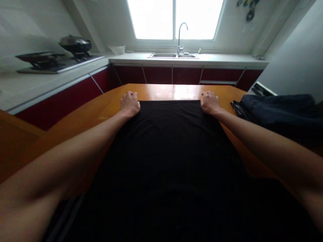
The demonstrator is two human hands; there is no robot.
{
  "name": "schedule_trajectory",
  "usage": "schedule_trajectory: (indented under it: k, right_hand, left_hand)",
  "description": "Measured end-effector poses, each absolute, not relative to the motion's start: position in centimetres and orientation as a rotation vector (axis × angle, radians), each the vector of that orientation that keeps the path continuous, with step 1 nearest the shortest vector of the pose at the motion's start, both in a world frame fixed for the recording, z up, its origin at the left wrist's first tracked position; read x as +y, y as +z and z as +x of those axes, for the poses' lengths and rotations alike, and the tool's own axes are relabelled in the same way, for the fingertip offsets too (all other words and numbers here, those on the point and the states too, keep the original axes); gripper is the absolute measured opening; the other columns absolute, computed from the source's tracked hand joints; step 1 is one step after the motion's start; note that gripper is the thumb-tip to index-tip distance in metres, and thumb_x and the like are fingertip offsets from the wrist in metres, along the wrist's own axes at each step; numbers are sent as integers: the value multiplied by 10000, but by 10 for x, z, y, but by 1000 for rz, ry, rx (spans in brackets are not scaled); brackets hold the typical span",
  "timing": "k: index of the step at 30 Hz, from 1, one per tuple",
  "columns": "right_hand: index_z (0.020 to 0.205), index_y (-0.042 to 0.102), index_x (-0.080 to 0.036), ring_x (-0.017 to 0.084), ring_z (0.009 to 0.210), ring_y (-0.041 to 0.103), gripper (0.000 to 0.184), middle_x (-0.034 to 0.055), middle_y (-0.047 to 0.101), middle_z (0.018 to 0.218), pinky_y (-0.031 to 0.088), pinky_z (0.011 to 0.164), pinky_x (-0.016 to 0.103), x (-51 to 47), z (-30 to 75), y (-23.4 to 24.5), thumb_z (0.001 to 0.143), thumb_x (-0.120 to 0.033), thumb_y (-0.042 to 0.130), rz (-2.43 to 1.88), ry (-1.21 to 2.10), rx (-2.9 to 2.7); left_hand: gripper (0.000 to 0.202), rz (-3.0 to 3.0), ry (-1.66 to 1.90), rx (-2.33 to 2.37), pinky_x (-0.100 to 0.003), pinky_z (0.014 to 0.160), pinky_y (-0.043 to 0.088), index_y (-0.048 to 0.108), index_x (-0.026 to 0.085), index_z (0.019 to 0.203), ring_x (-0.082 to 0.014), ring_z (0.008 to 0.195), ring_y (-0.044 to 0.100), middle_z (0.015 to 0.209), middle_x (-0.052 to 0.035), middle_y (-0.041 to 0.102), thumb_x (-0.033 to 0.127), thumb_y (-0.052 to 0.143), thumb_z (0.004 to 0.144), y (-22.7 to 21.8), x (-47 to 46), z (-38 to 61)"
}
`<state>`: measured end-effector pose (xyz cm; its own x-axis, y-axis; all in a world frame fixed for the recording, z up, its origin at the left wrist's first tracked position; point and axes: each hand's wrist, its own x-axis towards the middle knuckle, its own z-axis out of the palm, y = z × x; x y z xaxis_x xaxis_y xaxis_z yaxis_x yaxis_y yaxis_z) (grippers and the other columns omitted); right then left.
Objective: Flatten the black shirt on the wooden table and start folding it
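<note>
A black garment (pixel 170 141) is spread over the orange-brown wooden table (pixel 161 90), its straight far edge running between my hands. At the far left corner of that edge, my left hand (pixel 130 104) is closed on the cloth with its fingers curled. Gripping the opposite corner is my right hand (pixel 210 102), also closed. The fabric lies mostly flat, with faint creases near the far edge. Its near part is too dark to separate from the black clothing close to my body, so I cannot tell what kind of garment it is.
Dark folded clothes (pixel 280 109) are stacked at the table's right side. A gas stove (pixel 60 65) with a lidded wok (pixel 75 43) stands on the left counter. Beyond the table are red cabinets (pixel 157 74) and a sink (pixel 164 55) under the window.
</note>
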<state>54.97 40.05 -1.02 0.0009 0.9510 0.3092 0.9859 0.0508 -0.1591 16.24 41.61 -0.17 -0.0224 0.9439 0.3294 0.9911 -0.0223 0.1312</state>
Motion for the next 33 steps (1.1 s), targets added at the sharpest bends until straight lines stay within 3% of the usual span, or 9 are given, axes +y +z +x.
schedule_trajectory:
  k: [4, 6, 8, 14, 19, 26, 30, 33]
  right_hand:
    - [1504, 405, -140, 315, 1451, 312, 599, 148, 386, 1563, 267, 1173, 462, 320, 496, -21, 997, -444, 310, -1660, 13, -2261]
    - [1563, 318, -198, 287, 1510, 202, 672, 76, 294, 1627, 194, 1215, 461, 285, 483, -27, 985, -539, 290, -1604, 129, -2381]
    - [1588, 262, -206, 266, 1529, 146, 726, 58, 243, 1647, 149, 1230, 460, 267, 484, -33, 975, -596, 267, -1617, 197, -2405]
    - [1570, 278, -99, 278, 1530, 138, 789, 152, 194, 1649, 122, 1232, 462, 295, 533, -37, 979, -621, 247, -1831, 214, -2259]
    - [1567, 278, -100, 267, 1527, 152, 763, 161, 212, 1644, 108, 1234, 439, 315, 556, -37, 985, -593, 287, -1925, 162, -2234]
    - [1555, 294, -62, 326, 1530, 96, 728, 212, 171, 1639, 65, 1207, 580, 260, 511, -22, 993, -523, 316, -1929, 140, -2277]
    - [1569, 303, -139, 268, 1535, 115, 760, 142, 185, 1647, 92, 1224, 521, 204, 467, -28, 976, -614, 279, -1514, 256, -2511]
    - [1570, 295, -127, 241, 1534, 128, 763, 126, 191, 1649, 91, 1232, 470, 202, 474, -31, 984, -614, 259, -1398, 234, -2553]
  left_hand:
    - [520, -2581, -423, -1654, -456, 1204, 176, 399, 192, 1498, -293, 1460, 308, 1572, -108, 378, 377, 383, 1012, -14, 350, 228]
    - [545, -2728, -299, -1613, -464, 1216, 144, 364, 259, 1532, -279, 1497, 248, 1620, -51, 316, 459, 340, 1026, -21, 323, 248]
    - [570, -2757, -229, -1667, -486, 1219, 126, 340, 297, 1550, -281, 1516, 201, 1642, -22, 271, 520, 310, 1026, -25, 309, 254]
    - [608, -2685, -195, -1785, -509, 1217, 120, 333, 308, 1558, -296, 1524, 174, 1653, -19, 234, 581, 283, 1016, -21, 312, 239]
    - [619, -2682, -187, -1783, -536, 1210, 129, 329, 296, 1560, -295, 1526, 168, 1653, -37, 227, 582, 273, 1015, -19, 311, 241]
    - [625, -2675, -190, -1773, -532, 1209, 143, 330, 294, 1560, -297, 1522, 184, 1650, -43, 236, 588, 268, 1012, -20, 311, 242]
    - [616, -2647, -160, -1767, -538, 1207, 152, 325, 285, 1561, -289, 1522, 187, 1649, -44, 240, 569, 267, 1017, -19, 309, 245]
    - [612, -2629, -117, -1783, -523, 1209, 157, 315, 281, 1565, -283, 1523, 184, 1653, -41, 228, 559, 256, 1022, -16, 307, 247]
